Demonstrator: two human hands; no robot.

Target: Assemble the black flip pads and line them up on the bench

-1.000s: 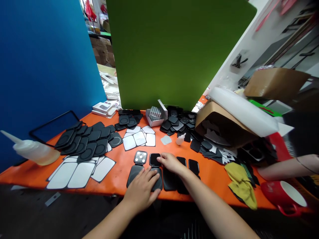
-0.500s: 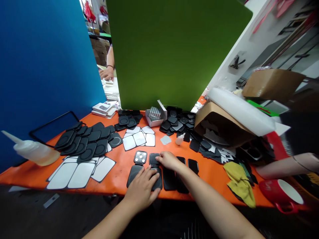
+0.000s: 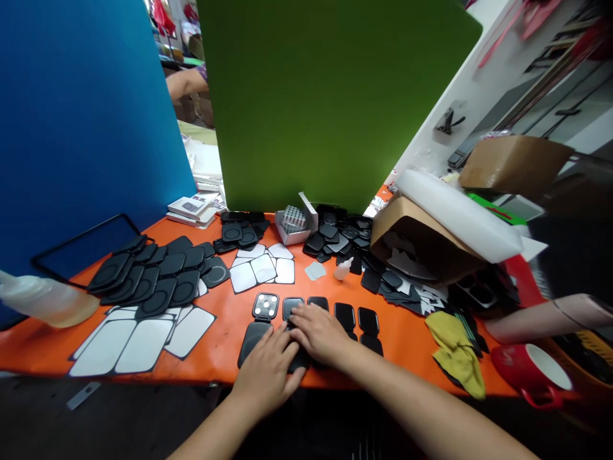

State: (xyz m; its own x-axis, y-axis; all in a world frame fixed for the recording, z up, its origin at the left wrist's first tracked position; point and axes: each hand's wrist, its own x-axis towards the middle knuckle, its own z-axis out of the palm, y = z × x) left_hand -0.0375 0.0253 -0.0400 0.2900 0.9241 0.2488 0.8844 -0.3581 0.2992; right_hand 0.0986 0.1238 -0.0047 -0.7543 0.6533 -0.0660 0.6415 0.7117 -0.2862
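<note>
My left hand (image 3: 267,365) lies palm down with fingers stretched over a large black square panel, part of a row of black two-part hinged pads near the table's front edge. Close beside it, my right hand (image 3: 322,333) rests flat across neighbouring black pads, its fingertips by a small black square panel (image 3: 292,305). At the row's left end, a small panel with white dots (image 3: 265,306) joins a large black panel (image 3: 249,340). Small black panels (image 3: 343,315) continue to the right. What lies under my palms is hidden.
Black pads with ring marks (image 3: 158,278) are heaped left, beside white-faced sheets (image 3: 143,345) and a squeeze bottle (image 3: 50,300). A small dropper bottle (image 3: 343,268), cardboard box (image 3: 407,246), yellow cloth (image 3: 453,351) and red mug (image 3: 529,370) stand right. Behind a partition shows another person's arm (image 3: 186,82).
My right hand has moved from the small panel's corner down toward me and flattened beside my left hand. My left hand stays on its panel. The view has shifted slightly.
</note>
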